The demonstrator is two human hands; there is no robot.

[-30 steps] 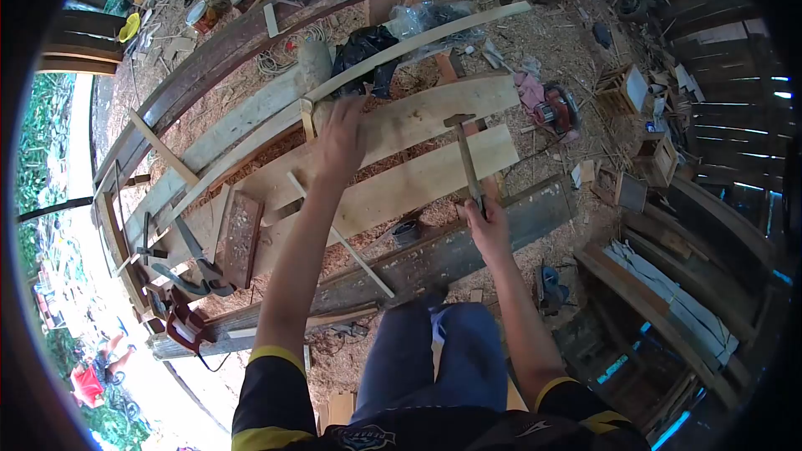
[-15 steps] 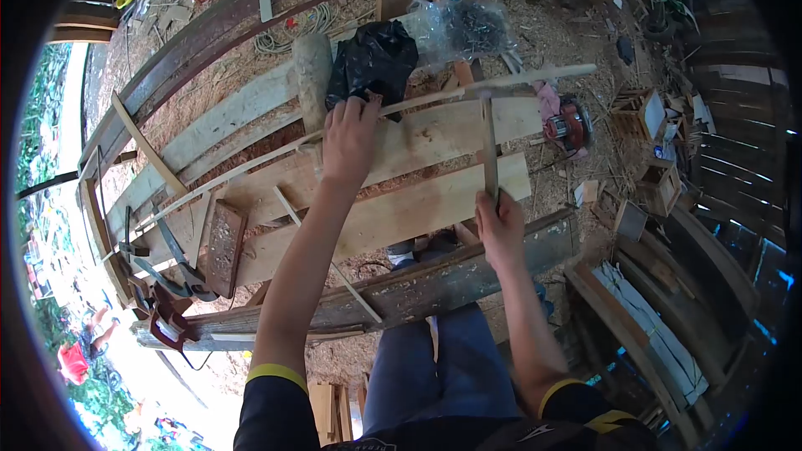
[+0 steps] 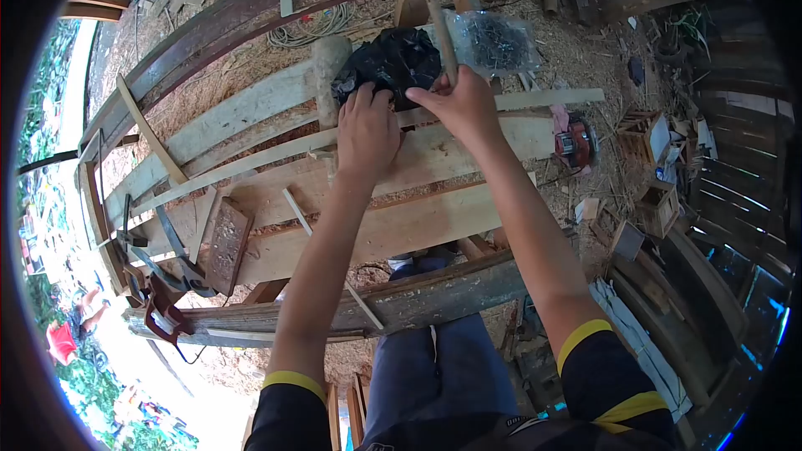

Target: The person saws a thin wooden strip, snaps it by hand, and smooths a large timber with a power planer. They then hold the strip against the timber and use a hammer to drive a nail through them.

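A hammer (image 3: 440, 29) is in my right hand (image 3: 469, 108), its head pointing away from me. The thumb and fingers of that hand are close to the near edge of a black plastic bag (image 3: 397, 58). My left hand (image 3: 368, 135) lies at the bag's near left edge with its fingers curled; what they grip is hidden. Beneath both hands a long thin wooden strip (image 3: 280, 154) runs across wide planks (image 3: 434, 150). A clear plastic bag of dark nails or screws (image 3: 499, 42) sits right of the hammer.
A wooden mallet (image 3: 330, 75) stands beside the black bag. Handsaws (image 3: 171, 309) and a wooden block (image 3: 227, 246) are at the left. A red power tool (image 3: 574, 146) lies at the planks' right end. A long beam (image 3: 434, 296) crosses in front of my legs.
My right hand has moved up and left with the hammer, from the strip's right part to the black bag. The strip now shows its broad face. My left hand stays near the bag.
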